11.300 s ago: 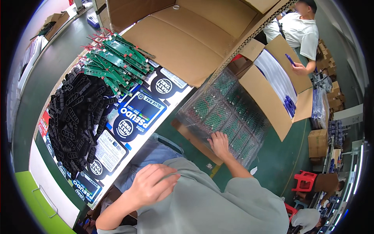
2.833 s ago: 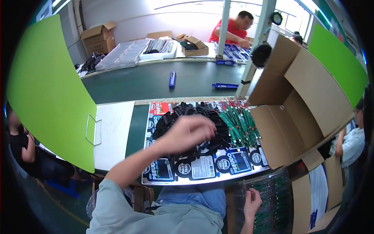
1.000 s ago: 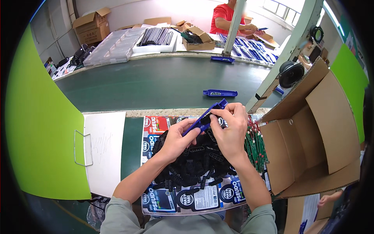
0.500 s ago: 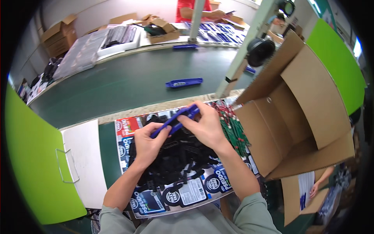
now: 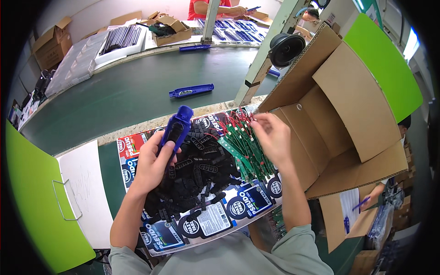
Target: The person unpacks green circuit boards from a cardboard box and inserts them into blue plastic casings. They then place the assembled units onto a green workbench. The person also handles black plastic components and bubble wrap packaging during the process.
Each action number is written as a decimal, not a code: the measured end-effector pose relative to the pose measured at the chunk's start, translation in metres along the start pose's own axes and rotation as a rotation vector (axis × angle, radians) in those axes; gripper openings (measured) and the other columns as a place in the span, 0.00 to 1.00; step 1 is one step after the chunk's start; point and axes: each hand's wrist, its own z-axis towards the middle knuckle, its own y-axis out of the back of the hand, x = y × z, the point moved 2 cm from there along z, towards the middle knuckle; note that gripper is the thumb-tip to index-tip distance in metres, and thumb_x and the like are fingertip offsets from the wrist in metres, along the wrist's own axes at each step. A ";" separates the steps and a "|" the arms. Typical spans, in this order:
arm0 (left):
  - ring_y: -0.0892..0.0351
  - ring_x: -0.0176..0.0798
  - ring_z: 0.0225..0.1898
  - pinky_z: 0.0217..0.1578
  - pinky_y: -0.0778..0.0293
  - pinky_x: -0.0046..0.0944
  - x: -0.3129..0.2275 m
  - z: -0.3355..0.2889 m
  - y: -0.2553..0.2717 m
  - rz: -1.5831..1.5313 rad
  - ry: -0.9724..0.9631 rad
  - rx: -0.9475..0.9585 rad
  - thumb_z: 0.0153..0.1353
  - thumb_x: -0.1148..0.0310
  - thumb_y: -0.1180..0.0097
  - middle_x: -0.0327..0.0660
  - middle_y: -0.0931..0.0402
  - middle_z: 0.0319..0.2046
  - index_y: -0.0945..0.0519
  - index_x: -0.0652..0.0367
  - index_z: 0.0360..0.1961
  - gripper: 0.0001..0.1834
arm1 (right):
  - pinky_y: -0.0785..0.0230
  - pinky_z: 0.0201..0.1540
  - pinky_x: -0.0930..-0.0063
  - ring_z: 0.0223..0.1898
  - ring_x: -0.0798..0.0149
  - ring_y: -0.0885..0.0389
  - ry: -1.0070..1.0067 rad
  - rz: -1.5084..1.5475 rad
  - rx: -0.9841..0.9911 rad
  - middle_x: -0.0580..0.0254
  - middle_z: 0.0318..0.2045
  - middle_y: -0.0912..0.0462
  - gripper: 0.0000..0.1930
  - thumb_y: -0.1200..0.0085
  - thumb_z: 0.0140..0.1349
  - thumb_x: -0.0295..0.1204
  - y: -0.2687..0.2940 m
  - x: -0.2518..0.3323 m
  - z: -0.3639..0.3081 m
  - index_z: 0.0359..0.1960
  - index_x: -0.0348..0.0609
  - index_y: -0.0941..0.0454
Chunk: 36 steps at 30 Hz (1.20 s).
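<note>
A long, slim blue casing (image 5: 182, 120) is held tilted in the left grip (image 5: 158, 153), its rounded far end leaning right and its hollow side showing a dark interior. To its right on the bench (image 5: 259, 198), narrow green circuit boards (image 5: 243, 153) lie in an overlapping, fanned heap, red wires (image 5: 228, 124) at their far ends. The right grip (image 5: 276, 140) is at those wires; contact is unclear.

Left hand (image 5: 151, 161) gripped firm, thumb (image 5: 165, 155) uppermost! Right hand (image 5: 276, 136) hung well apart, fingers (image 5: 268, 119) bent, both forearms (image 5: 127, 208) slanting inward.
</note>
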 end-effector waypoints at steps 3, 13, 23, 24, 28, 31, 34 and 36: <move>0.24 0.25 0.31 0.33 0.26 0.29 -0.004 0.001 0.003 -0.001 0.005 -0.017 0.76 0.68 0.49 0.37 0.21 0.34 0.24 0.64 0.54 0.12 | 0.24 0.35 0.68 0.28 0.64 0.17 -0.067 -0.199 0.078 0.55 0.33 0.15 0.13 0.33 0.61 0.29 0.024 -0.028 -0.009 0.44 0.34 0.15; 0.22 0.28 0.30 0.32 0.24 0.31 -0.006 -0.002 0.001 -0.093 0.074 -0.010 0.76 0.67 0.49 0.40 0.20 0.35 0.25 0.63 0.50 0.10 | 0.22 0.36 0.70 0.29 0.66 0.18 -0.149 -0.176 0.224 0.55 0.34 0.14 0.18 0.33 0.59 0.30 0.020 -0.053 -0.019 0.48 0.32 0.16; 0.23 0.25 0.29 0.32 0.24 0.28 0.000 -0.004 0.000 -0.101 0.077 0.002 0.76 0.65 0.47 0.37 0.20 0.33 0.23 0.63 0.53 0.14 | 0.23 0.40 0.69 0.32 0.68 0.18 -0.238 -0.073 0.257 0.58 0.35 0.14 0.14 0.34 0.61 0.27 0.021 -0.054 -0.015 0.46 0.32 0.17; 0.23 0.25 0.29 0.32 0.25 0.28 0.000 -0.004 0.000 -0.100 0.072 0.005 0.76 0.64 0.47 0.37 0.20 0.33 0.23 0.63 0.53 0.14 | 0.24 0.39 0.71 0.31 0.69 0.19 -0.236 -0.084 0.265 0.60 0.33 0.15 0.15 0.33 0.60 0.26 0.020 -0.056 -0.014 0.47 0.33 0.18; 0.23 0.25 0.29 0.31 0.25 0.29 0.001 -0.003 -0.003 -0.069 0.065 0.007 0.76 0.64 0.47 0.37 0.20 0.33 0.23 0.63 0.51 0.13 | 0.24 0.39 0.72 0.31 0.69 0.19 -0.223 -0.099 0.271 0.60 0.32 0.15 0.13 0.34 0.60 0.25 0.025 -0.056 -0.015 0.45 0.32 0.17; 0.23 0.26 0.29 0.30 0.26 0.28 0.003 -0.003 -0.004 -0.055 0.059 0.022 0.76 0.66 0.48 0.36 0.22 0.32 0.24 0.62 0.51 0.11 | 0.23 0.39 0.71 0.32 0.69 0.17 -0.216 -0.074 0.240 0.58 0.33 0.13 0.11 0.36 0.61 0.24 0.030 -0.058 -0.016 0.44 0.31 0.16; 0.24 0.25 0.27 0.29 0.26 0.29 0.005 -0.002 -0.006 -0.069 0.053 0.013 0.76 0.64 0.47 0.36 0.21 0.32 0.23 0.64 0.49 0.13 | 0.22 0.40 0.71 0.34 0.67 0.15 -0.233 -0.088 0.230 0.56 0.34 0.12 0.10 0.37 0.62 0.24 0.038 -0.049 -0.014 0.43 0.31 0.16; 0.24 0.25 0.27 0.29 0.26 0.28 0.004 -0.003 -0.007 -0.067 0.051 0.012 0.76 0.63 0.47 0.36 0.21 0.32 0.23 0.63 0.49 0.13 | 0.21 0.41 0.70 0.34 0.67 0.14 -0.228 -0.082 0.221 0.54 0.34 0.12 0.10 0.37 0.63 0.24 0.044 -0.045 -0.011 0.44 0.31 0.16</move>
